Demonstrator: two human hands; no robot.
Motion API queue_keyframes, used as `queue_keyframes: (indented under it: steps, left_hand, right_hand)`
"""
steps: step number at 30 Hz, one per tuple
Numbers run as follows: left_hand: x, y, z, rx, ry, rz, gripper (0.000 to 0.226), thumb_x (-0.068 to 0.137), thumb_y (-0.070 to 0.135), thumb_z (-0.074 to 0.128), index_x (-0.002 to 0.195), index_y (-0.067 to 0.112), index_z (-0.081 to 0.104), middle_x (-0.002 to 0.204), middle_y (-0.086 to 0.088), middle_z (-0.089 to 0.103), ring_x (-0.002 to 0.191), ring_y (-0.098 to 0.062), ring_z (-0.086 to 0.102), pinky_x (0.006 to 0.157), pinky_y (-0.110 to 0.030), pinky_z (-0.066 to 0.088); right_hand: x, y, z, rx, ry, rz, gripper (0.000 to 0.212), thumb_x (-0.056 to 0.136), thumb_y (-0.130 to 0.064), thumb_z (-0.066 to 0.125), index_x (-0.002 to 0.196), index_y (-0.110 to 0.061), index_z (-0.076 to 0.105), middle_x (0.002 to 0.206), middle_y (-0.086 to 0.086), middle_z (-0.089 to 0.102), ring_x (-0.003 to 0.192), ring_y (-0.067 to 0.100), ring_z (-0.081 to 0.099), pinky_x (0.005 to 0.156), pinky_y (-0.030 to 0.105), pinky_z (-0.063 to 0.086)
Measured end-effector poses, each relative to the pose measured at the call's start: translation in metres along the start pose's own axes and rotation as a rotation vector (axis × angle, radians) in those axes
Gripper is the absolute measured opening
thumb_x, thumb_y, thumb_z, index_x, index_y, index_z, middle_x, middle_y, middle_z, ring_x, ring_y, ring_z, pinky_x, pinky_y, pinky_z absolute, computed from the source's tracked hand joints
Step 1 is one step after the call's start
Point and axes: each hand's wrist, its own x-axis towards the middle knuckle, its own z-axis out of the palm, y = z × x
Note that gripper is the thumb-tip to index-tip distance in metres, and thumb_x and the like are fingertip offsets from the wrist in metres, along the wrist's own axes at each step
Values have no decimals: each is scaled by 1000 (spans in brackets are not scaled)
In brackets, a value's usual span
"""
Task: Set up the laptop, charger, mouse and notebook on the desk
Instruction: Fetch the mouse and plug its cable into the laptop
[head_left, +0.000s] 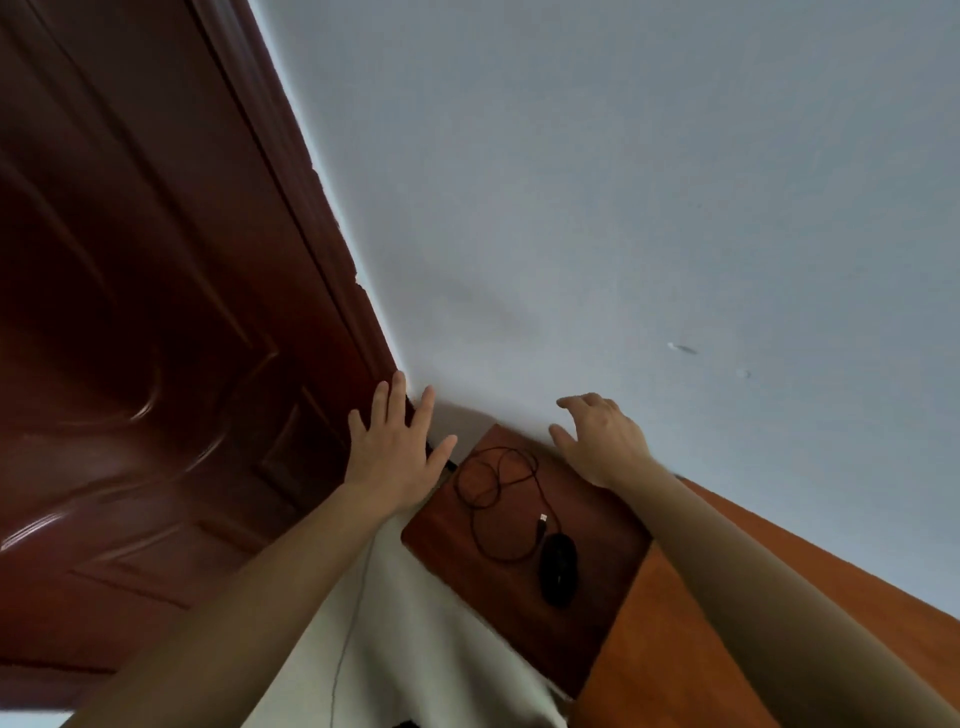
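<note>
A black wired mouse (559, 569) lies on a dark wooden surface (457, 551) at the lower middle. Its black cable (493, 483) lies in loose loops beside it, with the USB plug (543, 519) free on the wood. My left hand (395, 447) is stretched out with fingers spread, above the surface's left corner and in front of the door. My right hand (597, 441) hovers with relaxed fingers over the far edge, near the wall. Neither hand holds anything. Laptop, charger and notebook are out of view.
A dark red-brown door (156, 312) fills the left side. A pale grey-blue wall (623, 208) rises behind. A lighter orange wooden desk top (675, 649) adjoins on the right. White cloth (415, 649) and a thin wire (353, 623) lie below the surface.
</note>
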Motion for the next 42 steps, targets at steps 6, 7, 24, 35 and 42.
queue_keyframes:
  steps: [6,7,24,35,42]
  left_hand:
    - [84,-4,52,16,-108,258,77,95,68,15,157,25,2,164,-16,-10,151,-36,-3,115,-64,18]
    - [93,-3,59,27,-133,307,77,95,67,16,157,25,2,164,-17,-10,151,-36,-2,115,-64,18]
    - [161,50,242,-143,-375,891,58,98,32,51,151,15,33,156,-14,29,142,-30,30,106,-45,41]
    - [131,87,348,-135,-323,1200,67,80,0,64,145,8,47,156,-10,38,135,-33,42,95,-47,47]
    - [121,77,340,-155,-252,1174,26,78,1,72,104,3,73,95,-12,65,90,-33,60,69,-43,51]
  right_hand:
    - [20,17,35,64,-1,284,46,99,-37,50,142,-22,52,143,5,53,130,27,49,100,43,44]
    - [18,18,40,67,-15,345,46,98,-36,50,143,-23,52,143,5,53,130,28,49,99,43,45]
    - [-3,29,231,275,-114,874,68,93,-44,59,153,-23,35,154,6,38,139,28,41,104,41,45]
    - [-22,40,354,279,84,926,88,74,-41,71,151,-15,38,127,14,49,113,34,48,94,44,47]
    - [-23,42,346,322,97,927,87,70,-45,73,147,-18,40,124,9,48,115,30,47,87,40,49]
